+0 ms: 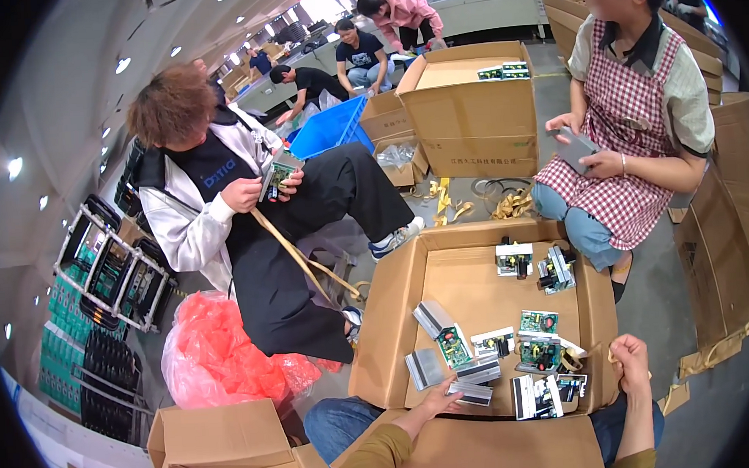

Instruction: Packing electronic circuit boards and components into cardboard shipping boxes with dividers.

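Circuit boards lie in a box.

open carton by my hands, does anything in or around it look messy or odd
Yes: the circuit boards lie jumbled in the carton, at mixed angles rather than in rows. Beyond it, crumpled yellowish strips litter the floor like scraps. Any damage is too small to tell.

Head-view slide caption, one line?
Left hand at an oblong silver metal heatsink, right hand by the right wall of an open brown cardboard box holding green circuit boards.
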The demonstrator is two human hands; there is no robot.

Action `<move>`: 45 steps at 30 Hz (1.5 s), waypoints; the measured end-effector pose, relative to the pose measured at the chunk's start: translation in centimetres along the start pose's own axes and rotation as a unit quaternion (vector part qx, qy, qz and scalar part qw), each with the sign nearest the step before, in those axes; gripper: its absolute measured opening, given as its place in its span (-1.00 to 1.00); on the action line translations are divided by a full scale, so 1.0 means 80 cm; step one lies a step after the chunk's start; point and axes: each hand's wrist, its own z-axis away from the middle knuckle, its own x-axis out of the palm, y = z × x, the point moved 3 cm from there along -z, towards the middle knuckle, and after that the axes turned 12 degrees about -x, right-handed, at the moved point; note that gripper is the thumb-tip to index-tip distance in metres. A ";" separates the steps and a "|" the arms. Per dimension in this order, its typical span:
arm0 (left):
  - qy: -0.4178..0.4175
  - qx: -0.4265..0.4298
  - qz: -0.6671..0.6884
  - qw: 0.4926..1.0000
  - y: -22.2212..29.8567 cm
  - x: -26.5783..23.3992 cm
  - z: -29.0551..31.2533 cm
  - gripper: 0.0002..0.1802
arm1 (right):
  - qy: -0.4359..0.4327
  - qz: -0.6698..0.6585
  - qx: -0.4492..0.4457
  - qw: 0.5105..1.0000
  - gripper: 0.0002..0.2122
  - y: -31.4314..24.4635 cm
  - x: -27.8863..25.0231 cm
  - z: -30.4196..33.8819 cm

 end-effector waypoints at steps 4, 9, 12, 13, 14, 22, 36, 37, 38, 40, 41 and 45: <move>0.021 -0.026 0.057 0.998 -0.012 -0.007 -0.006 -0.41 | 0.038 -0.015 -0.017 0.999 -0.90 0.005 0.003 -0.015; 0.000 -0.052 0.006 0.999 -0.012 -0.020 -0.018 -0.49 | 0.019 -0.015 -0.009 1.000 -0.88 -0.005 0.006 -0.015; 0.000 -0.054 0.052 0.997 -0.016 -0.025 -0.024 -0.59 | 0.021 -0.016 -0.018 0.999 -0.87 -0.007 0.006 -0.017; 0.000 -0.053 0.053 0.997 -0.020 -0.027 -0.024 -0.59 | 0.020 -0.015 -0.019 1.000 -0.87 -0.008 0.007 -0.017; -0.021 -0.054 0.075 0.995 -0.018 -0.024 -0.022 -0.59 | 0.019 -0.013 -0.019 1.000 -0.87 -0.007 0.006 -0.019; -0.097 -0.096 0.139 0.981 -0.001 -0.018 -0.005 -0.66 | 0.010 -0.043 -0.002 0.999 -0.88 -0.015 0.007 -0.012; -0.028 0.000 0.076 0.997 0.100 -0.053 0.092 -0.70 | 0.007 -0.060 0.022 0.998 -0.90 -0.020 0.009 -0.004; -0.021 0.023 0.134 0.991 0.121 -0.058 0.094 -0.69 | 0.009 -0.059 0.022 0.998 -0.90 -0.020 0.009 -0.004; -0.014 0.045 0.192 0.980 0.142 -0.063 0.095 -0.69 | 0.007 -0.058 0.021 0.998 -0.90 -0.020 0.011 -0.006; 0.004 0.093 0.255 0.962 0.183 -0.061 0.078 -0.67 | 0.001 -0.055 0.020 0.998 -0.91 -0.020 0.015 -0.011; 0.023 0.090 0.296 0.951 0.196 -0.064 0.058 -0.66 | 0.000 -0.054 0.018 0.998 -0.91 -0.020 0.017 -0.013; 0.112 0.074 0.419 0.898 0.236 -0.067 -0.042 -0.71 | 0.013 -0.050 0.028 0.998 -0.90 -0.010 0.020 -0.017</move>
